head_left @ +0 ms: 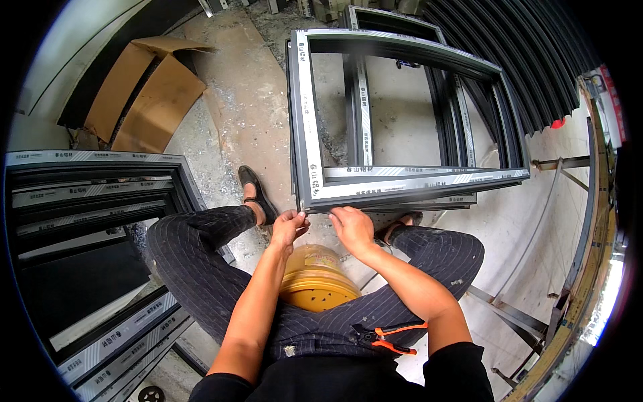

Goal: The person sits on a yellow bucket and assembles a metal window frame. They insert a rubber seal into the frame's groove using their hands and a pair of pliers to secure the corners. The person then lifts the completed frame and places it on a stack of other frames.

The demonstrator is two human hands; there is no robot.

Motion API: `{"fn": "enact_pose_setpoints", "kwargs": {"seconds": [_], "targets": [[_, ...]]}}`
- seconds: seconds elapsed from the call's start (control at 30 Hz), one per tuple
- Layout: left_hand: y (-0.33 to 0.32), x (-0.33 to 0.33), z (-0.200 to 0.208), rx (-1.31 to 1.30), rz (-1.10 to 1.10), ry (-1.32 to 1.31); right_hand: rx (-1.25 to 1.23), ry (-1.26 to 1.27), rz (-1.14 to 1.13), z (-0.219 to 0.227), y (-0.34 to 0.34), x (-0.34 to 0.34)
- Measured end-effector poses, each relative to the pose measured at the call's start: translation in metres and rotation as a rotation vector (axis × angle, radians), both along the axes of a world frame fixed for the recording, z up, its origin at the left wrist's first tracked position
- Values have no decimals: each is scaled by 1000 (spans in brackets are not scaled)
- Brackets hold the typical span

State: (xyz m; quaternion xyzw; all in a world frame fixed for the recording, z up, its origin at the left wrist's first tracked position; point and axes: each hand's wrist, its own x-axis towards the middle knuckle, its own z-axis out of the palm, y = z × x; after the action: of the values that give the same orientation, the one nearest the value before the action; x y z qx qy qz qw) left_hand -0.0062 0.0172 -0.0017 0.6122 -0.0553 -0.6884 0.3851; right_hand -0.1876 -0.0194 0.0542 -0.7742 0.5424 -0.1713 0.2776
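A dark metal window frame with white printed film on its faces lies on top of a stack of similar frames in front of me. At its near left corner, my left hand is closed in a pinch, thumb and fingertips together. My right hand is a little to the right, its fingers bent in against the frame's near edge. A thin dark line runs along that edge between the two hands. What the fingertips hold is too small to make out.
Orange-handled pliers lie on my lap. Between my legs stands a yellow bucket. More filmed frames are stacked at left. Folded cardboard lies at the far left, dark corrugated panels far right, and a metal rack at right.
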Motion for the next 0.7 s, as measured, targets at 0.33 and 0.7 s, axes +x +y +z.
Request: {"fn": "enact_pose_setpoints", "kwargs": {"seconds": [0.33, 0.7], "targets": [[-2, -1, 3, -35, 1, 10, 158, 80, -2, -6, -7, -2], [2, -28, 11, 10, 172, 147, 70, 148, 15, -8, -5, 3]]}}
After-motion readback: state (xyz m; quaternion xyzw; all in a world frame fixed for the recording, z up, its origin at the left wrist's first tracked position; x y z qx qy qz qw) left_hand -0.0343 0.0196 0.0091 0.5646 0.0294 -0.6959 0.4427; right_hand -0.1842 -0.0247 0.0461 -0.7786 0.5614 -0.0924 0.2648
